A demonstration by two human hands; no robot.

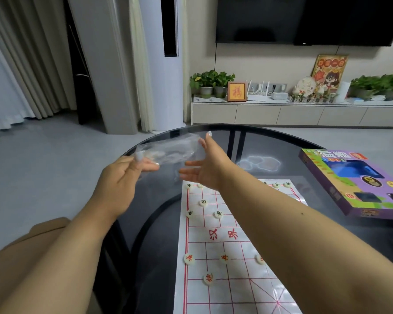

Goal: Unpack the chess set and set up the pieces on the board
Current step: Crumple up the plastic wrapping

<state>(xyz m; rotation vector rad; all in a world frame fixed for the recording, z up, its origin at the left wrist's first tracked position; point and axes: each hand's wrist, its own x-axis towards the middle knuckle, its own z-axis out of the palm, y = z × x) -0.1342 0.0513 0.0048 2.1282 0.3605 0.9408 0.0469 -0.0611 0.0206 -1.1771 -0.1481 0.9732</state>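
The round glass tabletop (270, 141) carries the paper board (225, 245) with white pieces (218, 214) on it. Above its far edge, the left hand (120, 177) pinches a clear plastic bag (168, 150); the right hand (204, 166) is spread, touching the bag.

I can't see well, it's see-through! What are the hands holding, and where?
A clear plastic bag. The left hand pinches its near-left end; the right hand, fingers straight, touches its right end. What is inside cannot be told.
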